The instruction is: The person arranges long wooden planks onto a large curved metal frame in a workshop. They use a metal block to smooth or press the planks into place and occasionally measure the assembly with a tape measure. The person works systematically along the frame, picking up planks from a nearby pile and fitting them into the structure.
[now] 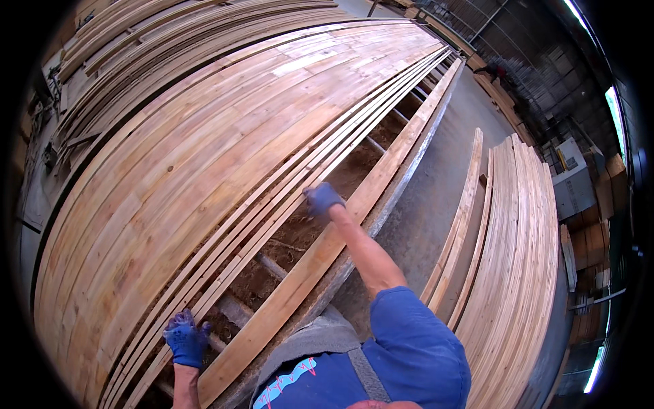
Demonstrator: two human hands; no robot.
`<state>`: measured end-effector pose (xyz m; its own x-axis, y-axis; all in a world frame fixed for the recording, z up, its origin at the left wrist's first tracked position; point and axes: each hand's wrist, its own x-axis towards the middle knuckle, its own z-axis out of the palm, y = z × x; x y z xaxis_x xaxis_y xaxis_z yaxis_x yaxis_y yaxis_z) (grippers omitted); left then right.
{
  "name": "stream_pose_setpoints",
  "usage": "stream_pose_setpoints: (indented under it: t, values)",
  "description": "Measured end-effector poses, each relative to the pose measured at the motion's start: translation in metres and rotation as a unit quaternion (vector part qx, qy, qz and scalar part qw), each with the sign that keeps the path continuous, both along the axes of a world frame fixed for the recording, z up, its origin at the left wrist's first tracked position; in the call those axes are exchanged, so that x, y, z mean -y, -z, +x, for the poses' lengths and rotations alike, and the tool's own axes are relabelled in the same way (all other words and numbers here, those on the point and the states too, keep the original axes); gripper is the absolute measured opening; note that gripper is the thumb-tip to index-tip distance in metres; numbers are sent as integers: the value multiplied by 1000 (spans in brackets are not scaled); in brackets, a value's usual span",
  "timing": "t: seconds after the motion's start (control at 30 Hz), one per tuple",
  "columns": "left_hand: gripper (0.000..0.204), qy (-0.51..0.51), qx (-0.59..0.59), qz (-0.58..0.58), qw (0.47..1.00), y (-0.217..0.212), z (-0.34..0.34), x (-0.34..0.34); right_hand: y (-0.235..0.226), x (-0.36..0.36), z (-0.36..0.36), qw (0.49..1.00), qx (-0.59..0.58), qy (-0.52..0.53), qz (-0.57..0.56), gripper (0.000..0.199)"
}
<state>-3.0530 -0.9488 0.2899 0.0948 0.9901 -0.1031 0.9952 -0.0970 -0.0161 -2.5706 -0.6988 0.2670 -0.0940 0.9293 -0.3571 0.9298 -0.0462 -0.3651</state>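
Note:
Several long, narrow wooden strips (262, 208) run side by side along the near edge of a broad layer of boards. My left hand (185, 339), in a blue glove, grips the nearest strip at the lower left, fingers on one side and thumb on the other. Farther along, my right hand (323, 199) in a bluish-grey glove has its fingers closed at the same strip's edge; it is slightly blurred, and its fingertips are partly hidden. A single wide plank (293, 285) lies between me and the strips, under my right forearm.
Between the strips and the plank, an open gap shows metal crossbars (271, 266) above brown sawdust. The jointed board layer (184, 170) spreads left and away. More lumber (197, 34) is stacked beyond. To my right, a pile of boards (511, 273) stands on the concrete floor (446, 184).

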Motion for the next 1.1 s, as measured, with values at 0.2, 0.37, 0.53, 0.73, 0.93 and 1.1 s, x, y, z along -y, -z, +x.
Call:
stream_pose_setpoints:
  t: [0.2, 0.37, 0.53, 0.73, 0.93, 1.1]
  values:
    - [89, -15, 64, 24, 998, -14, -2, 18, -40, 17, -16, 984, 30, 118, 130, 59]
    - [112, -48, 45, -17, 998, -16, -1, 8, -72, 15, -42, 934, 262, -216, 106, 83]
    - [111, -65, 43, -6, 997, 6, -5, 15, -64, -5, -52, 924, 245, -286, 64, 78]
    - [111, -50, 61, 1, 997, 10, -18, 5, -64, -22, -50, 945, 182, -261, 79, 67]
    - [105, -69, 98, -21, 993, -4, -14, -11, -61, -23, -51, 946, 170, -240, 133, 58]
    - [101, -44, 43, -11, 998, 6, -33, -11, -63, -28, -57, 937, 205, -256, 123, 58]
